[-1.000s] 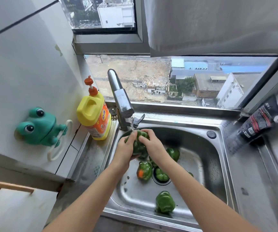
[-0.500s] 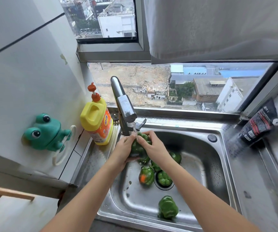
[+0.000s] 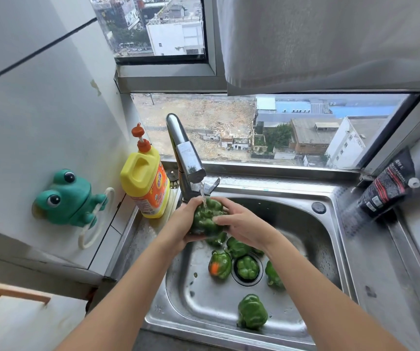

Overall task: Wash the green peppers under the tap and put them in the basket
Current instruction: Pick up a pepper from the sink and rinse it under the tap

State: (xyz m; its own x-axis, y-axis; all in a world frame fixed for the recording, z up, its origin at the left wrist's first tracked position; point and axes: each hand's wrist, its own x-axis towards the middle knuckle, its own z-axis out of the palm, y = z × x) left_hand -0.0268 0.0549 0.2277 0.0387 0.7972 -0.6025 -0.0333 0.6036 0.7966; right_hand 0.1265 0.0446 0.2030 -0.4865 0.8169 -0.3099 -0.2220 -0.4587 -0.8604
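Observation:
Both hands hold one green pepper [image 3: 205, 216] under the chrome tap [image 3: 186, 158], and a thin stream of water falls on it. My left hand [image 3: 182, 224] cups its left side and underside. My right hand [image 3: 239, 221] wraps its right side, fingers curled over the front. Several more green peppers lie in the steel sink [image 3: 312, 249]: one with an orange patch [image 3: 219, 264], one over the drain [image 3: 247, 267], one near the front wall [image 3: 252, 311], others partly hidden behind my right forearm. No basket is in view.
A yellow detergent bottle [image 3: 145, 178] stands left of the tap. A green frog holder [image 3: 69, 196] sticks to the left wall. A black pouch [image 3: 386, 186] leans at the sink's back right corner. The window is directly behind the tap.
Both hands stay on the same pepper under the tap and have shifted their hold slightly around it. The camera has tilted up a little.

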